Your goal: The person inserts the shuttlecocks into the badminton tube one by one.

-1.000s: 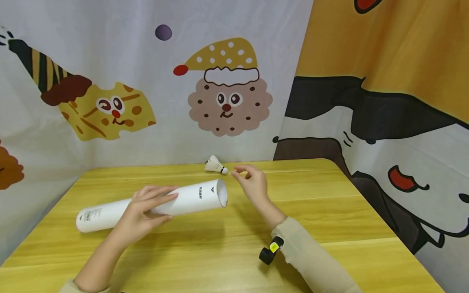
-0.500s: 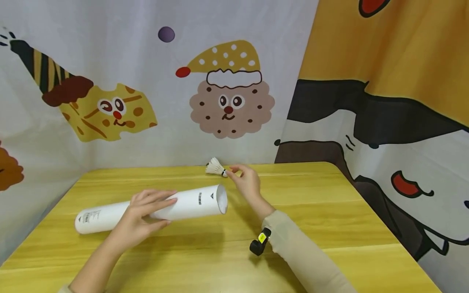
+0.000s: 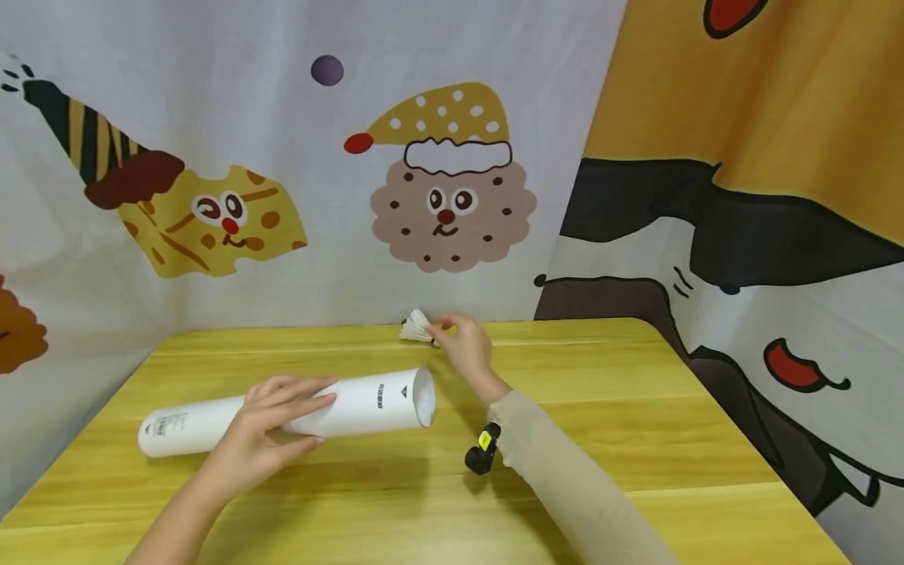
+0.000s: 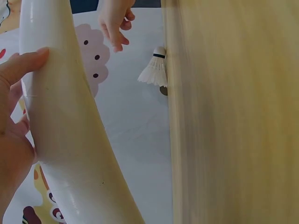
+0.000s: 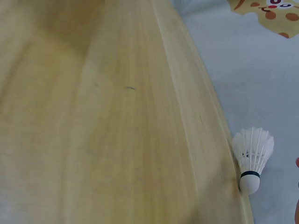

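Observation:
My left hand (image 3: 271, 424) grips a white shuttlecock tube (image 3: 367, 404) around its middle, thumb on the near side and fingers over the top. The tube's open end faces right, with its interior partly visible. At the table's back edge lies a white feather shuttlecock (image 3: 415, 326), cork toward the right. My right hand (image 3: 466, 349) overlaps that cork in the head view, thumb and forefinger bent toward each other. Both wrist views show a gap between the fingers and the shuttlecock (image 5: 252, 154); in the left one, the hand (image 4: 117, 21) is just beyond the cork end.
The yellow wood-grain table (image 3: 565, 377) extends under both arms. A printed cartoon curtain (image 3: 282, 282) hangs close behind its back edge and along the right side. A black wrist device (image 3: 482, 451) with a yellow label is worn at the right sleeve (image 3: 565, 471).
My right hand has moved left to the shuttlecock's cork end. The tube's open end sits slightly lower in view, still held by my left hand. The head view has shifted a little.

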Motion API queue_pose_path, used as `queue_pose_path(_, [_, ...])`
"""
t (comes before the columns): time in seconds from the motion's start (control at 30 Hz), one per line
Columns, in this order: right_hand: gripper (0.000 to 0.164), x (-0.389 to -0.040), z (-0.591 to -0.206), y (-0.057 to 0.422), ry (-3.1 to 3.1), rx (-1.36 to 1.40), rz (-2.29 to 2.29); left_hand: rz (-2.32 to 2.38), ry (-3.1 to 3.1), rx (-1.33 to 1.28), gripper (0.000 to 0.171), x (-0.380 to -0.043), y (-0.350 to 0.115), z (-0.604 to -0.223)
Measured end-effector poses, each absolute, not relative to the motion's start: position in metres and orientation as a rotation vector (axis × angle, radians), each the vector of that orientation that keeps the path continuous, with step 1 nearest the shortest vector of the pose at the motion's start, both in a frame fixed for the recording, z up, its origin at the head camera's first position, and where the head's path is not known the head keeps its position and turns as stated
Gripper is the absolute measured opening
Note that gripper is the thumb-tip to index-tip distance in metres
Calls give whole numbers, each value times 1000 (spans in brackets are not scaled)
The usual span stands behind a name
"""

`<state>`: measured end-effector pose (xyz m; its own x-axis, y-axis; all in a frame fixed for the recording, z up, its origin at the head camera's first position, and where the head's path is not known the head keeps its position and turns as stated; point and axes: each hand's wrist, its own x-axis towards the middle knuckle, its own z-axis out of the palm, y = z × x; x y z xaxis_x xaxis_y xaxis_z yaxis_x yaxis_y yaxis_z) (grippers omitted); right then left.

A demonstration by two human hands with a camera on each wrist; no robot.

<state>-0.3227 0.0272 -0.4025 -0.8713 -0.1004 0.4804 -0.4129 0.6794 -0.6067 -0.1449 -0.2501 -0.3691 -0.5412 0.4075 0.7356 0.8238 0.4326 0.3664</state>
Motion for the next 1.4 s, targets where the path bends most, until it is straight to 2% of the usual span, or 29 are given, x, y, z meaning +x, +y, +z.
queue_pose_path(0.5, [48, -349, -412, 14, -2626, 340, 876, -964, -2126, -1030, 47, -144, -251, -371])
queue_pose_path(1.4, [45, -362, -407, -6, -2900, 530, 878, -960, -2163, -1042, 48, -146, -255, -372])
